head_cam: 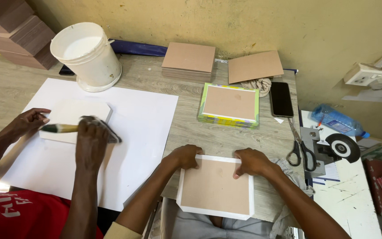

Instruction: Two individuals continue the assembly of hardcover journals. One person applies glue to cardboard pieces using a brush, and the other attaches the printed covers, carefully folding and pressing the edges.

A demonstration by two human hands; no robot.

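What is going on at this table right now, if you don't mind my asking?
The person's left hand and right hand press on the top edge of a brown board wrapped in white paper at the near table edge. Beside them, a co-worker in a red shirt holds a brush over a white covered board lying on a large white sheet. A white bucket, scissors and a phone lie nearby.

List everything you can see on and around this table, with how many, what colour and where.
bucket: one, white, far left
paper sheet: one, white, left
board stack: one, brown, far middle
loose board: one, brown, by wall
framed stack: one, green-edged, centre
phone: one, black, right
scissors: one, black-handled, right edge
brush: one, in co-worker's hand
panel: one, brown, white-bordered, near edge
left hand: on panel's top edge
right hand: on panel's top edge
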